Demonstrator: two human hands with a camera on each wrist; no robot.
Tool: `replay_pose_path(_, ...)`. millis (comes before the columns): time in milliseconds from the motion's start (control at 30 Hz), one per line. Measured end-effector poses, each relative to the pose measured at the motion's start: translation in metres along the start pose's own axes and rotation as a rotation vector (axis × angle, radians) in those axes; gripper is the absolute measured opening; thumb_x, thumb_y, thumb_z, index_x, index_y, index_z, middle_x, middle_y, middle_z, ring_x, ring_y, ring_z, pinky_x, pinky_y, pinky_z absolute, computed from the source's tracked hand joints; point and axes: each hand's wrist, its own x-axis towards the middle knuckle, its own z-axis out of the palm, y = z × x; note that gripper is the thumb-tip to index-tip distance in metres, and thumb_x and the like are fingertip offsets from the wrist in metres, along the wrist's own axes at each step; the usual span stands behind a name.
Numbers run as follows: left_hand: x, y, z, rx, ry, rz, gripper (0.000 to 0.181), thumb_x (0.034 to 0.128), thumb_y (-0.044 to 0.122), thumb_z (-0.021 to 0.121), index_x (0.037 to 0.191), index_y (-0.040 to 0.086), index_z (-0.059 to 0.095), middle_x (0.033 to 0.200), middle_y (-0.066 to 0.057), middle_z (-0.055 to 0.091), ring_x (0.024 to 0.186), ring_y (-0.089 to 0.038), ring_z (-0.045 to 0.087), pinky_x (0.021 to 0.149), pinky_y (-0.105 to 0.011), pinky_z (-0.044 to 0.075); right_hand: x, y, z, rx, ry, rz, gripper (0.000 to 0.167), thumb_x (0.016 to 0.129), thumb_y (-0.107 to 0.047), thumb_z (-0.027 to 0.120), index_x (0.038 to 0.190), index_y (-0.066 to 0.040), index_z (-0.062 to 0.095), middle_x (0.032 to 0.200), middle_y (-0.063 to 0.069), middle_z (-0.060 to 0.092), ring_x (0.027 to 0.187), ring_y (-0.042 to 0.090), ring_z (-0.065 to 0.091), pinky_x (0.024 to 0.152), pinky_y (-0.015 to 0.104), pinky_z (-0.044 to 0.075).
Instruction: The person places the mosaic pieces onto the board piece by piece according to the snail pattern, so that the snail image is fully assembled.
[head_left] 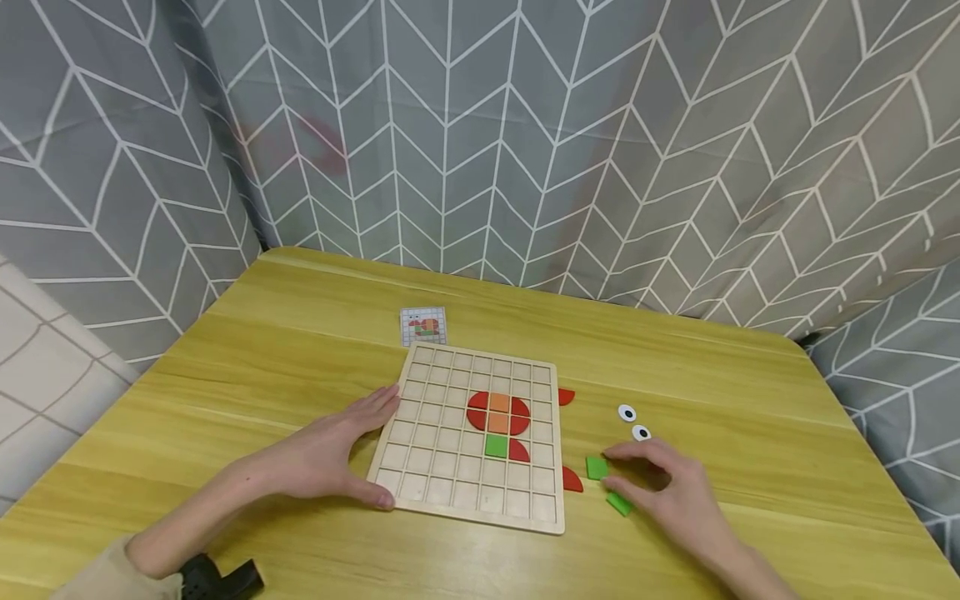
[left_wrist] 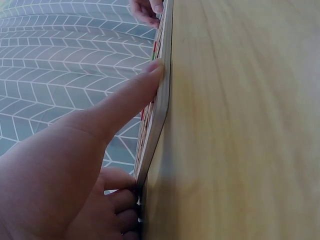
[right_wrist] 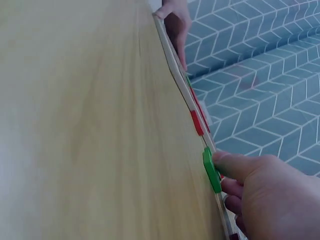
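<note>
A pale wooden grid board (head_left: 480, 518) lies on the table, bearing red quarter-round tiles (head_left: 519, 451), orange square tiles (head_left: 498, 402) and a green square tile (head_left: 497, 445). At its left side my left hand (head_left: 322, 454) rests with thumb spread, the thumb touching the near corner and the fingers along the edge. To the right of the board, the thumb and index finger of my right hand (head_left: 675, 492) are apart, their tips beside the right corners of a loose green square tile (head_left: 596, 468). Another green tile (head_left: 618, 503) lies under the thumb side.
Behind the board lies a small pattern card (head_left: 423, 325). Two loose red tiles (head_left: 572, 479) sit by the board's right edge. Farther right are two eye discs (head_left: 627, 412). A patterned curtain (head_left: 480, 150) hangs beyond the table. A black object (head_left: 221, 579) is near the left sleeve.
</note>
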Motion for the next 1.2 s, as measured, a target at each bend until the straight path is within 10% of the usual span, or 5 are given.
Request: replay_pose_path(1200, -0.001, 0.0, 0.0, 0.005, 0.001, -0.006, 0.127, 0.0662, 0.076, 0.074, 0.158, 0.003, 0.025, 0.168, -0.01, 0.01, 0.153, -0.038, 0.015, 0.118, -0.062, 0.023, 0.024, -0.033, 0.041, 0.07, 0.092, -0.084, 0.032, 0.07, -0.007, 0.09, 0.096, -0.02, 0.076, 0.091, -0.006, 0.075, 0.084, 0.009, 0.068, 0.077, 0.012, 0.05)
